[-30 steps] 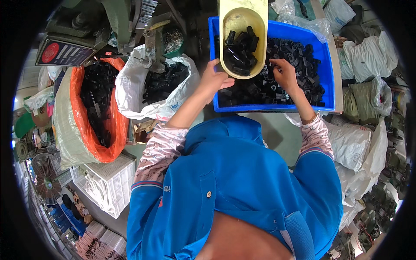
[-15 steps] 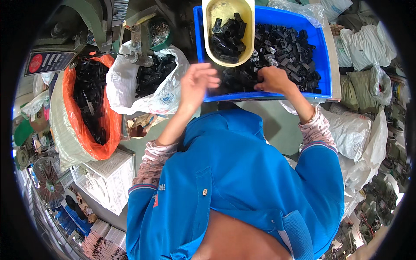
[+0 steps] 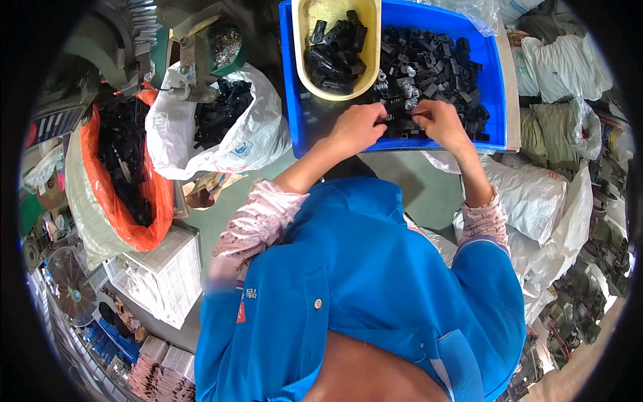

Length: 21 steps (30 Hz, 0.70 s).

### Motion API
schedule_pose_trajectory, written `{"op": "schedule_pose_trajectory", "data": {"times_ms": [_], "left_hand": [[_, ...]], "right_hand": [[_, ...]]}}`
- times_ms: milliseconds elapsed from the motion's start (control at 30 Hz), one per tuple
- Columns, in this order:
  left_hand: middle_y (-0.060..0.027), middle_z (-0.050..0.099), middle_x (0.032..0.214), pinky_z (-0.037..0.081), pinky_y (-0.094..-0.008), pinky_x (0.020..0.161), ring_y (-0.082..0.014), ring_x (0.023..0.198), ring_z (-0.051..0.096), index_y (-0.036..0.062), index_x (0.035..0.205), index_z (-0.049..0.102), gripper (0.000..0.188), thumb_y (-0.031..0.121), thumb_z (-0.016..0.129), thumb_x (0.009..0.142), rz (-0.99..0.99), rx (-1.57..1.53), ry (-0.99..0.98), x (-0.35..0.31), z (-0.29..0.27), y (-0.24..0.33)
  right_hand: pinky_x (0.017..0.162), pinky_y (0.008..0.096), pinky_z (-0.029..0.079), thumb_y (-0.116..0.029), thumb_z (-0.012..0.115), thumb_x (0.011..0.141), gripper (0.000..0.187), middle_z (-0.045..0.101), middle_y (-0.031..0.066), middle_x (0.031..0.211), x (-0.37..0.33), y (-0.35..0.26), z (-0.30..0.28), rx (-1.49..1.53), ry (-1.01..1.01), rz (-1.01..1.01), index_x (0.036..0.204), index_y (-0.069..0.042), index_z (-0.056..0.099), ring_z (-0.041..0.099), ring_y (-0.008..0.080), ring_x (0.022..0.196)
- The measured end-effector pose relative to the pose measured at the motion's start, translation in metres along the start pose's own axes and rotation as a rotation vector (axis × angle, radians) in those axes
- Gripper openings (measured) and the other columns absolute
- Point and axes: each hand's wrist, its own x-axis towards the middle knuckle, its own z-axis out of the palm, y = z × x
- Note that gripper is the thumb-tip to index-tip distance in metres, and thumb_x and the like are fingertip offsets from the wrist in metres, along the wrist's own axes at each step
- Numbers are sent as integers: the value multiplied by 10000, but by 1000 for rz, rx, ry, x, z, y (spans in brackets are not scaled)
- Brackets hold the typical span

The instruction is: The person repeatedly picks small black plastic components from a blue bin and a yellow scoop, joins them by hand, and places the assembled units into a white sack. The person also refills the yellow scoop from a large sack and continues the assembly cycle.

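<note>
A blue bin [image 3: 499, 87] full of small black plastic parts [image 3: 429, 57] lies in front of me. Over its front edge my left hand [image 3: 362, 127] is closed, thumb and fingers curled at a dark piece that merges with the pile behind. Close to its right, my right hand [image 3: 437, 124] pinches with thumb and forefinger; whatever is between the fingertips is too small to make out. Some shiny, silvery or clear pieces [image 3: 408, 87] lie among the parts just beyond both hands. A cream-yellow tub [image 3: 374, 57] holding longer black parts [image 3: 338, 57] sits at the bin's left end.
To the left, a white sack [image 3: 167, 130] and an orange-lined sack [image 3: 155, 224] hold black parts, near a machine [image 3: 194, 63] and a green container of small bits [image 3: 228, 50]. A white plastic crate [image 3: 171, 278] stands below. White sacks [image 3: 536, 197] pile up on the right.
My left hand has swung right and down from the bin's left side, its fingers closing, to beside my right hand. The right hand has shifted slightly. The whole view has slid a little.
</note>
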Motion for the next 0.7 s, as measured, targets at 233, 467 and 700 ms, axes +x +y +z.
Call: {"op": "schedule_pose_trajectory", "data": {"times_ms": [233, 467, 700], "left_hand": [[-172, 704, 904, 526, -437, 776, -360, 898, 671, 35, 900, 691, 217, 197, 735, 763, -96, 124, -176, 21, 18, 1], [-116, 620, 877, 524, -345, 735, -234, 776, 634, 40, 1019, 632, 266, 171, 724, 806, -25, -194, 77, -36, -14, -8], [-109, 616, 1072, 525, -405, 927, -217, 967, 631, 23, 1177, 518, 251, 14, 572, 932, -167, -1185, 192, -66, -44, -6]], "right_hand": [[739, 375, 538, -96, 668, 801, 166, 704, 154, 877, -1, 18, -13, 62, 81, 7, 954, -71, 725, 693, 305, 814], [695, 421, 500, -83, 701, 781, 157, 630, 118, 844, 32, -3, 9, -185, -22, -349, 936, -68, 715, 637, 319, 811], [694, 453, 514, -124, 690, 740, 126, 575, 125, 889, 47, -10, 45, -538, -144, -496, 826, -56, 627, 613, 341, 880]]}}
